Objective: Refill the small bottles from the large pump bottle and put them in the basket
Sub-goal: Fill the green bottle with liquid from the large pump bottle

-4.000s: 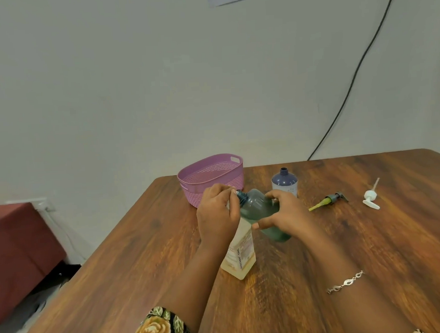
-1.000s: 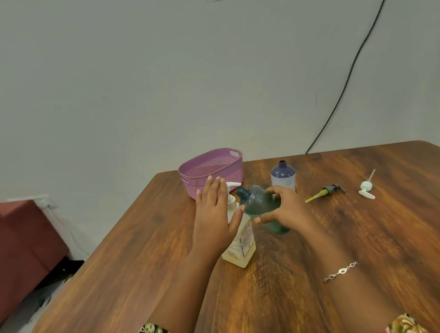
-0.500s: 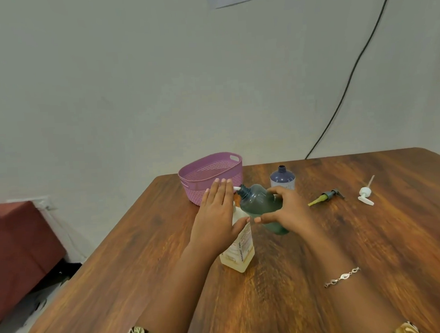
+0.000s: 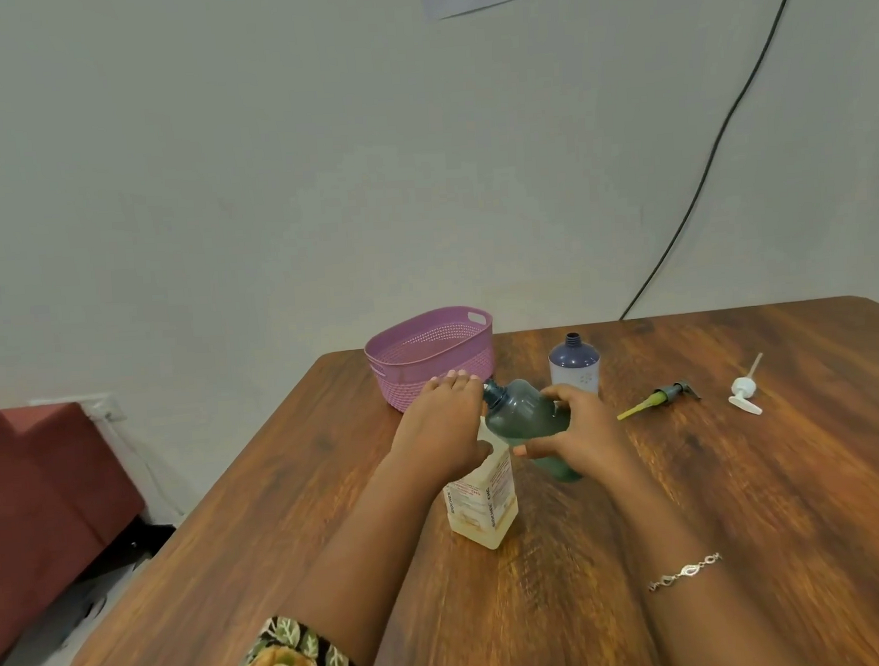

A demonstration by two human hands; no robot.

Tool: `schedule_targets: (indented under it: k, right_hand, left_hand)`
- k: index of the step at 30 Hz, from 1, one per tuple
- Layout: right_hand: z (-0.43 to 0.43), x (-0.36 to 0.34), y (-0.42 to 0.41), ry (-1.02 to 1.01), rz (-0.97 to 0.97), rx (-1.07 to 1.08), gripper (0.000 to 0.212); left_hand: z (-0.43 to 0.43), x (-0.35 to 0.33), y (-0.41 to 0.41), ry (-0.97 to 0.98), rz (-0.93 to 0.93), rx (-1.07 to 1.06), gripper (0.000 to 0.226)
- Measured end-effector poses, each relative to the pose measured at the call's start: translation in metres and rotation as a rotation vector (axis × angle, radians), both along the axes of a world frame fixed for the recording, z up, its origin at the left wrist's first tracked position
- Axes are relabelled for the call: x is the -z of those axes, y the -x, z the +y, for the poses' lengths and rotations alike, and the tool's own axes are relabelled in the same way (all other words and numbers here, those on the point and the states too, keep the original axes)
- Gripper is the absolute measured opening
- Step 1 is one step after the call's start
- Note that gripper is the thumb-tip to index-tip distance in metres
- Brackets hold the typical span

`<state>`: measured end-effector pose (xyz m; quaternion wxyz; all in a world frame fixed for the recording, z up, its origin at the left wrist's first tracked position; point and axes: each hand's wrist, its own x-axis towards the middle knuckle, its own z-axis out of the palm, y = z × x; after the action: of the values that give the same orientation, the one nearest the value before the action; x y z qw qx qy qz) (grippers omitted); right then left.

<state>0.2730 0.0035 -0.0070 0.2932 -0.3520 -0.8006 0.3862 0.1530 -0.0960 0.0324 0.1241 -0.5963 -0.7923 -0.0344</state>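
Observation:
A large pump bottle (image 4: pixel 484 505) of pale yellow liquid stands on the wooden table (image 4: pixel 693 471). My left hand (image 4: pixel 445 425) lies flat on its pump head with fingers straight, hiding the pump. My right hand (image 4: pixel 577 432) grips a small dark green bottle (image 4: pixel 522 414), tilted so its open neck points left beside the pump's hidden nozzle. A small blue-topped bottle (image 4: pixel 574 364) stands uncapped behind my hands. The purple basket (image 4: pixel 431 356) sits at the table's far left corner, and nothing shows in the part of its inside that I can see.
A green pump cap with a yellow tube (image 4: pixel 657 399) and a white pump cap (image 4: pixel 744 391) lie on the table to the right. A black cable (image 4: pixel 714 151) runs down the wall. A red seat (image 4: pixel 41 506) stands left of the table.
Four seconds ago my left hand's fingers were curled at the pump head; now the hand lies flat on it with fingers straight. The green bottle stays tilted at the nozzle.

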Motion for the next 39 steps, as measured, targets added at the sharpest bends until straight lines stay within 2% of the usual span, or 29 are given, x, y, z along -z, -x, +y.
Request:
schedule_targets:
  k: [3,6,12,22,29,39]
  right_hand:
    - [-0.001,-0.002,0.0,0.008,0.025,0.007,0.064]
    - [-0.001,-0.005,0.0,0.02,0.048,0.009,0.064]
    - [-0.001,0.0,0.0,-0.008,0.011,0.015,0.064]
    - [-0.002,-0.002,0.0,0.016,0.059,0.012,0.065]
    - [-0.003,0.004,0.001,0.004,0.025,0.033,0.064]
    - [0.001,-0.001,0.002,0.017,0.059,0.027,0.065]
  left_hand:
    - [-0.007,0.002,-0.001,0.044,-0.067,0.0,0.093]
    - [-0.008,0.002,-0.003,0.049,-0.109,-0.018,0.099]
    - [-0.002,0.005,-0.01,0.066,0.023,-0.06,0.097]
    - [-0.006,-0.006,-0.003,0.032,-0.178,-0.027,0.098]
    - [-0.001,0.012,-0.01,-0.048,-0.101,-0.085,0.091]
    - [-0.003,-0.007,-0.004,0.028,-0.129,-0.035,0.095]
